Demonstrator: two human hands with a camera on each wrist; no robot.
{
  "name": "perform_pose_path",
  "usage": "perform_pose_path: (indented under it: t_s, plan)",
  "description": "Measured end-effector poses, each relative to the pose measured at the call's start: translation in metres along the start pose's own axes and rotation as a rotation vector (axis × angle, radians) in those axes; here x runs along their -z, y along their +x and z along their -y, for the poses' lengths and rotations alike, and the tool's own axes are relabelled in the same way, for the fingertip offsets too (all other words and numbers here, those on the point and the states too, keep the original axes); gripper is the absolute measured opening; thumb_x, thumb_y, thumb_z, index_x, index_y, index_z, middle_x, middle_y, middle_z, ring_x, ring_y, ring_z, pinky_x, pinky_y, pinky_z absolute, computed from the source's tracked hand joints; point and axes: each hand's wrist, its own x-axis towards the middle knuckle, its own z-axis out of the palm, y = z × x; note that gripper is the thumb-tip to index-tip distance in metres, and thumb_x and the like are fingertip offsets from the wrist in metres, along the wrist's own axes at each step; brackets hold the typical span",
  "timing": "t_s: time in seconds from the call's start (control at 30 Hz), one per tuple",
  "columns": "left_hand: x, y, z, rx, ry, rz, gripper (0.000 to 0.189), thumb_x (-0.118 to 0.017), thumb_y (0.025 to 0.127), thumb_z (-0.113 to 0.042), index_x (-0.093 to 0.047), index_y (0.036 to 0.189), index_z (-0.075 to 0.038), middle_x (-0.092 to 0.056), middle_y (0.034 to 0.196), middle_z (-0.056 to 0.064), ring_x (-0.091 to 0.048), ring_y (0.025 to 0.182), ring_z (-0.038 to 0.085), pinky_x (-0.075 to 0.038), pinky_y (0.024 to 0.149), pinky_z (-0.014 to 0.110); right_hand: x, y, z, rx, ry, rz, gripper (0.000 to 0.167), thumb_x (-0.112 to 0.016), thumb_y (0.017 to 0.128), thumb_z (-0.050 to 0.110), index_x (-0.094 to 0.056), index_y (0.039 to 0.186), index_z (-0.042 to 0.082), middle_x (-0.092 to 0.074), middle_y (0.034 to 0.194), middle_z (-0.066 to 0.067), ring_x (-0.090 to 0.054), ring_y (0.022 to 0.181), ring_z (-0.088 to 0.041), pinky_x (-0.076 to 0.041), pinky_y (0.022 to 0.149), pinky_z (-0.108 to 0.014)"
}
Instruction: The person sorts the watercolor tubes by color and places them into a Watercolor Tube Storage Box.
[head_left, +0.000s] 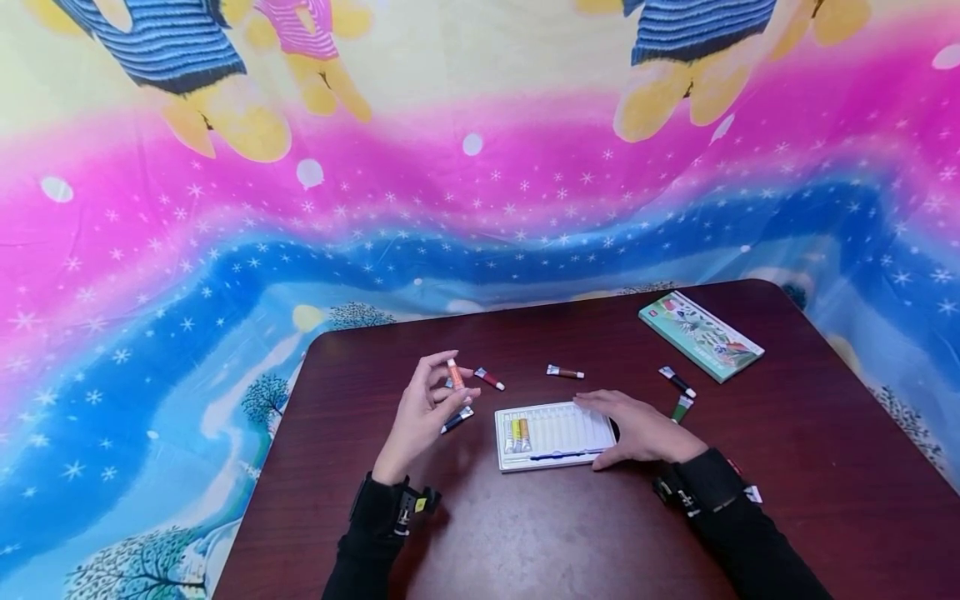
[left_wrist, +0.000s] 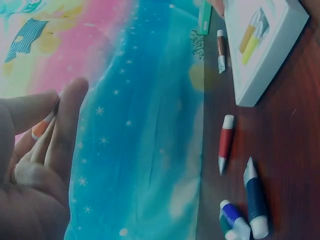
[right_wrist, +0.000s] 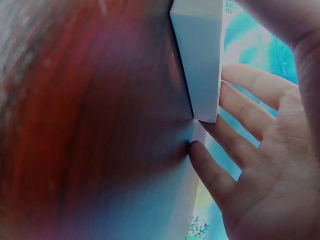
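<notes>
My left hand (head_left: 429, 407) is raised over the table, pinching a small orange paint tube (head_left: 454, 374) with a white cap between thumb and fingers. In the left wrist view the fingers hide most of that tube. A white plastic paint tray (head_left: 555, 425) lies flat, with a yellow tube (head_left: 516, 433) and an ochre tube (head_left: 524, 432) in its left slots and a dark blue brush (head_left: 566, 456) along its near side. My right hand (head_left: 637, 429) holds the tray's right end, thumb at the near edge and fingers at the far edge.
Loose tubes lie about: red (head_left: 490, 379), brown (head_left: 566, 372), dark blue (head_left: 457, 419), black (head_left: 678, 382) and green (head_left: 682, 408). Purple (left_wrist: 234, 217) and green-banded (left_wrist: 227, 231) tubes show by the left hand. A flat green box (head_left: 701, 336) lies at the back right, before a printed curtain (head_left: 465, 208).
</notes>
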Motion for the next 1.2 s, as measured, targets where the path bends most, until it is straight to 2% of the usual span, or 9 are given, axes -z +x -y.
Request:
perform_pose_path:
  t_s: [0.07, 0.17, 0.3, 0.53, 0.67, 0.8, 0.87, 1.03, 1.2]
  plan:
    - [-0.003, 0.001, 0.001, 0.016, 0.022, -0.012, 0.057, -0.067, 0.1, -0.004, -0.045, 0.15, -0.016, -0.065, 0.131, 0.02, -0.075, 0.105, 0.034, -0.061, 0.088, 0.047, 0.0, 0.0, 0.0, -0.001, 0.001, 0.0, 0.1, -0.091, 0.075, 0.048, -0.046, 0.158, 0.014, -0.047, 0.157, -0.014, -0.048, 0.14, -0.035, -0.049, 0.104, -0.055]
    - [-0.012, 0.002, 0.006, 0.028, 0.095, -0.059, 0.059, -0.074, 0.094, -0.002, -0.054, 0.147, -0.017, -0.062, 0.13, 0.014, -0.075, 0.103, 0.03, -0.063, 0.082, 0.037, 0.0, -0.001, 0.001, 0.0, 0.005, -0.001, 0.1, -0.092, 0.075, 0.047, -0.046, 0.157, 0.014, -0.047, 0.157, -0.014, -0.048, 0.139, -0.035, -0.05, 0.104, -0.054]
    - [-0.031, 0.005, 0.013, 0.025, 0.252, -0.097, 0.061, -0.082, 0.087, -0.002, -0.061, 0.143, -0.014, -0.056, 0.122, 0.012, -0.074, 0.095, 0.024, -0.062, 0.075, 0.026, -0.001, -0.003, 0.001, 0.001, 0.006, -0.006, 0.1, -0.092, 0.075, 0.045, -0.046, 0.157, 0.013, -0.047, 0.156, -0.015, -0.049, 0.138, -0.035, -0.05, 0.103, -0.054]
    - [-0.076, 0.007, 0.024, 0.069, 0.508, 0.007, 0.055, -0.085, 0.085, -0.007, -0.066, 0.137, -0.004, -0.062, 0.12, 0.013, -0.074, 0.079, 0.013, -0.058, 0.068, 0.018, 0.001, -0.002, 0.002, 0.0, 0.006, -0.009, 0.1, -0.093, 0.075, 0.044, -0.046, 0.157, 0.012, -0.048, 0.156, -0.015, -0.049, 0.138, -0.036, -0.05, 0.103, -0.055]
    - [-0.093, 0.007, 0.034, 0.06, 0.676, 0.063, 0.055, -0.088, 0.081, -0.01, -0.068, 0.131, 0.0, -0.065, 0.115, 0.012, -0.07, 0.076, 0.006, -0.054, 0.069, 0.016, 0.001, -0.001, 0.003, 0.007, 0.007, -0.009, 0.1, -0.093, 0.074, 0.045, -0.047, 0.156, 0.012, -0.049, 0.155, -0.015, -0.05, 0.138, -0.036, -0.05, 0.102, -0.054]
    - [-0.1, 0.008, 0.041, 0.06, 0.834, 0.084, 0.053, -0.089, 0.078, -0.014, -0.071, 0.127, -0.003, -0.064, 0.105, 0.007, -0.061, 0.074, 0.004, -0.047, 0.068, 0.019, 0.0, 0.0, 0.002, 0.007, 0.003, -0.013, 0.1, -0.093, 0.074, 0.045, -0.047, 0.156, 0.012, -0.049, 0.155, -0.015, -0.05, 0.137, -0.035, -0.051, 0.101, -0.053]
    - [-0.101, 0.008, 0.043, 0.065, 0.875, 0.086, 0.053, -0.09, 0.078, -0.016, -0.072, 0.126, -0.004, -0.064, 0.104, 0.007, -0.059, 0.075, 0.008, -0.047, 0.069, 0.023, -0.001, 0.001, 0.002, 0.007, 0.001, -0.016, 0.101, -0.093, 0.073, 0.046, -0.047, 0.156, 0.012, -0.05, 0.154, -0.015, -0.051, 0.136, -0.035, -0.051, 0.101, -0.053]
    - [-0.101, 0.007, 0.045, 0.083, 0.951, 0.104, 0.053, -0.09, 0.079, -0.026, -0.073, 0.125, -0.005, -0.065, 0.108, 0.008, -0.06, 0.092, 0.019, -0.051, 0.079, 0.031, -0.002, 0.002, 0.002, 0.006, -0.008, -0.016, 0.101, -0.093, 0.073, 0.047, -0.047, 0.156, 0.013, -0.05, 0.154, -0.015, -0.051, 0.135, -0.034, -0.052, 0.1, -0.053]
    - [-0.103, 0.007, 0.045, 0.094, 1.063, 0.128, 0.053, -0.087, 0.083, -0.036, -0.074, 0.127, -0.011, -0.064, 0.112, 0.007, -0.054, 0.099, 0.02, -0.05, 0.082, 0.031, -0.002, 0.002, 0.003, -0.003, -0.009, -0.013, 0.102, -0.093, 0.073, 0.046, -0.047, 0.157, 0.013, -0.05, 0.154, -0.015, -0.051, 0.135, -0.035, -0.052, 0.1, -0.053]
